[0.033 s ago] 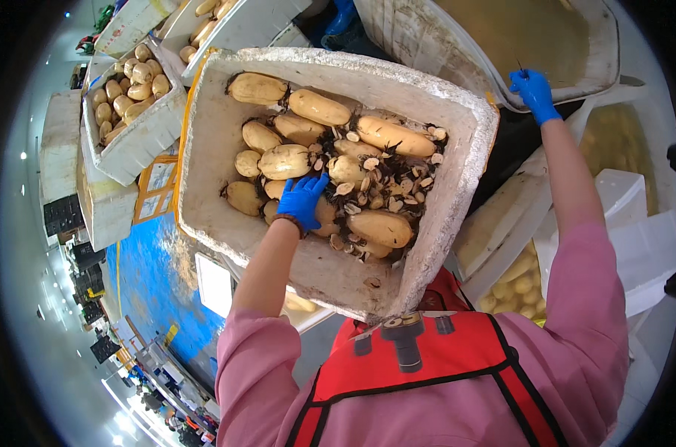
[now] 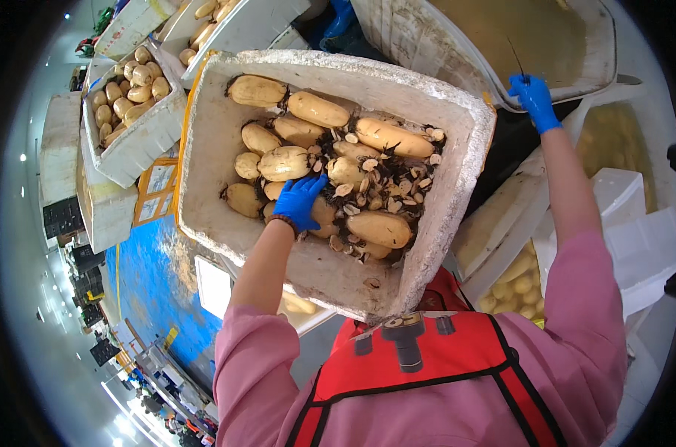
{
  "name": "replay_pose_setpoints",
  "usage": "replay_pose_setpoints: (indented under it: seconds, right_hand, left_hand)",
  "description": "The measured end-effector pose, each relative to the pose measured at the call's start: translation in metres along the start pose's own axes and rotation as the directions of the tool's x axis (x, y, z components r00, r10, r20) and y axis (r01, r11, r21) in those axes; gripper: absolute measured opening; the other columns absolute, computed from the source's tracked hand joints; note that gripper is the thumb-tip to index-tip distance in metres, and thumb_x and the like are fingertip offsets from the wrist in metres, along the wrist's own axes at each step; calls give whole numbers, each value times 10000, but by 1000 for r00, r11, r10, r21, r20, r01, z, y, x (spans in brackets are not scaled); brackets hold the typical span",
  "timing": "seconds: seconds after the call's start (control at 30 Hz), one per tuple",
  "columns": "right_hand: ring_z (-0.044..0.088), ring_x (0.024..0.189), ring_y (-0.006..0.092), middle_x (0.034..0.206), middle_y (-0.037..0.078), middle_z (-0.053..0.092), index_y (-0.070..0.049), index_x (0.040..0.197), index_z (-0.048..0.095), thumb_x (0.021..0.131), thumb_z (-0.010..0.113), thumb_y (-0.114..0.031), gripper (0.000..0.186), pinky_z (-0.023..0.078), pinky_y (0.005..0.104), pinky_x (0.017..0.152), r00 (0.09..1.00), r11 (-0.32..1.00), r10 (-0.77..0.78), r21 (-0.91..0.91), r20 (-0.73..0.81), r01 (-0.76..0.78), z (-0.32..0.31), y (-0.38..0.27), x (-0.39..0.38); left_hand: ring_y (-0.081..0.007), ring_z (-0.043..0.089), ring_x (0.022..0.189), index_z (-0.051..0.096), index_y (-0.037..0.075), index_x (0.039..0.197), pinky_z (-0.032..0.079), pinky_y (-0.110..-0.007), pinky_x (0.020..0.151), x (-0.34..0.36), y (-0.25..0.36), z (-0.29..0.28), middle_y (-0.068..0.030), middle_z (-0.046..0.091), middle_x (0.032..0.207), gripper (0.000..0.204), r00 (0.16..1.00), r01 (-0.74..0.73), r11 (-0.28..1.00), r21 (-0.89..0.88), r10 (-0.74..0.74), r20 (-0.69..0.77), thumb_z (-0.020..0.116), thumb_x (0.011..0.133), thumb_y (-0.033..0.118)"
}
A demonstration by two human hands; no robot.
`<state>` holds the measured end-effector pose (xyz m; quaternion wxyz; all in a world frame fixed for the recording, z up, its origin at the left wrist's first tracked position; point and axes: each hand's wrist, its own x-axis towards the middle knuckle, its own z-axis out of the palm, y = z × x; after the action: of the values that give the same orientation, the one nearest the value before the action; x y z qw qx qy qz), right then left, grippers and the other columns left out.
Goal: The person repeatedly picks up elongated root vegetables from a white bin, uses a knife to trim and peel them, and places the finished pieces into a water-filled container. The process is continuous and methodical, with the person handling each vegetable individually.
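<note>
A white, dirty foam box (image 2: 217,179) holds several long, pale tan lotus roots (image 2: 317,108) among dark fibrous bits and small cut pieces (image 2: 401,186). My left hand (image 2: 299,200), in a blue glove, lies on a root in the middle-lower part of the box, fingers spread. At the upper right, outside the box, my right hand (image 2: 533,100), also gloved, is closed on the handle of a thin blade, probably a knife (image 2: 515,56), pointing up in front of a tub of murky water (image 2: 610,41).
Foam boxes of roots (image 2: 107,156) are stacked at upper left, over a blue floor covering (image 2: 152,261). At right are more containers with water and pale roots (image 2: 621,149) and a white foam piece (image 2: 643,246). Small, indistinct figures appear at the far lower left.
My right hand has shifted slightly down, and more of the thin blade shows above it. My left hand stays on the roots with little visible movement.
</note>
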<state>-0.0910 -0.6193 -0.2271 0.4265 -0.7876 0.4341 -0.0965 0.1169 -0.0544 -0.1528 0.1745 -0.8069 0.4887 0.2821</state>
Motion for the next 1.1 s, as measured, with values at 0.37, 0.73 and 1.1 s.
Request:
replay_pose_setpoints:
  seconds: [0.37,0.73,1.1]
  right_hand:
    - [454,525,62,740,55,654,-63,1016,675,878,641,-287,265,359,204,470,986,835,165,536,-27,-125,-44,-61,-224]
    - [439,503,47,788,52,671,-47,1129,661,943,543,-224,282,363,196,453,990,770,142,629,3,-112,-27,-68,-307]
    - [452,503,48,797,85,683,-48,1106,670,928,563,-203,258,361,183,443,966,746,255,631,28,-215,-3,-52,-333]
  left_hand:
    - [-272,454,1250,328,150,1431,298,-444,1091,-13,-9,-13,-121,497,1334,1004,997,-52,992,119,59,-56,807,607,466]
    - [-306,502,1166,412,33,1352,427,-423,976,22,-103,17,-163,516,1273,716,872,197,-249,-948,-397,286,640,836,475]
    - [-249,383,1299,343,170,1433,306,-451,1075,90,0,-20,-66,390,1453,734,687,-316,-889,-331,-455,566,471,866,618]
